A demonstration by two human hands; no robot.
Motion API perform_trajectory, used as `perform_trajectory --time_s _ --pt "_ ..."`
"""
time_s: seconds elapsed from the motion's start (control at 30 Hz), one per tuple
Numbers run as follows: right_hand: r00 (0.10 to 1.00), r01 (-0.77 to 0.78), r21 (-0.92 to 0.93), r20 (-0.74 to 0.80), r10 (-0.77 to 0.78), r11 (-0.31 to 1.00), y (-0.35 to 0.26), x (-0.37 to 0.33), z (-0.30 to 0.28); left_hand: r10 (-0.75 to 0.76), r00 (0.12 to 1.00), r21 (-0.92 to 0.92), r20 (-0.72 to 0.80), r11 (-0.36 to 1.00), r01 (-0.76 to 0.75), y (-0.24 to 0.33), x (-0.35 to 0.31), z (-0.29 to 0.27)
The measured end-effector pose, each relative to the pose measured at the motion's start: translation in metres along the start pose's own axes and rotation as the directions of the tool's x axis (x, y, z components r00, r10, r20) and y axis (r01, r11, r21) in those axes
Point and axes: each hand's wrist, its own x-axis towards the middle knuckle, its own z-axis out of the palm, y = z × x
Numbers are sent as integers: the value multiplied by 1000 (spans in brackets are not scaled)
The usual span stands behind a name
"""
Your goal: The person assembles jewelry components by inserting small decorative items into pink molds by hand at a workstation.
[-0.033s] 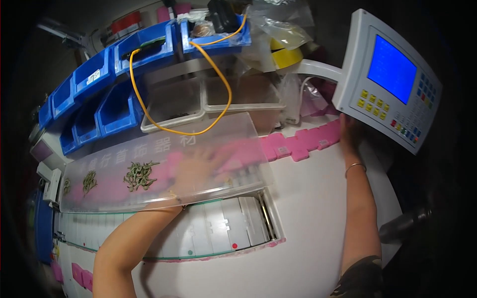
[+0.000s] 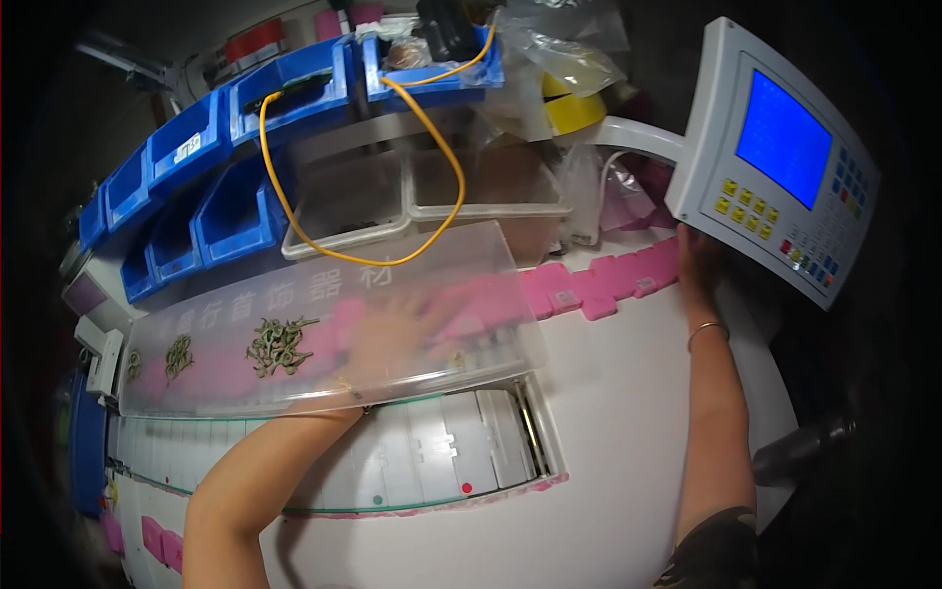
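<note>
A translucent plastic sheet [image 2: 491,257] with pale printing lies over my left hand [image 2: 397,326], which shows hazily through it. The fingers look spread over a row of pink blocks [image 2: 601,287]. Several small greenish metal pieces [image 2: 279,347] rest in piles on the sheet, left of that hand. At the far right end of the pink row is my right hand [image 2: 695,263], partly behind the control panel [image 2: 721,172]. Its fingers are hidden there, so whether it grips anything does not show. A bracelet [image 2: 705,330] circles the right wrist.
A segmented white conveyor belt [image 2: 392,456] runs under my left forearm, set into the white table [image 2: 618,461]. Blue bins [image 2: 235,216] and clear tubs [image 2: 486,210] stand behind. A yellow cable [image 2: 461,187] loops down over them. A dark cylinder [image 2: 810,447] juts in at right.
The whole view has shifted very slightly. Both hands keep their places relative to the sheet and the pink blocks.
</note>
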Motion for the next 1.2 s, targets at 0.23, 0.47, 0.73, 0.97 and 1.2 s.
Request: perform_trajectory --time_s 0.23,0.47,0.73,0.97,1.2 --pt "795 606 -276 239 -558 746 55 7 52 26 1000 -57 -4 998 -26 -4 0 0" --pt "793 474 -177 512 -331 862 63 19 45 89 995 -61 -40 994 -91 -7 7 9" --pt "717 624 -179 518 -467 760 83 -2 -19 135 990 -115 -32 984 -138 11 2 4" --pt "863 262 -400 505 -27 878 47 -38 -89 124 989 -303 80 948 -94 57 -48 -21" --pt "717 86 -201 693 80 976 56 -82 -151 225 972 -185 -62 955 -233 77 -115 -39"
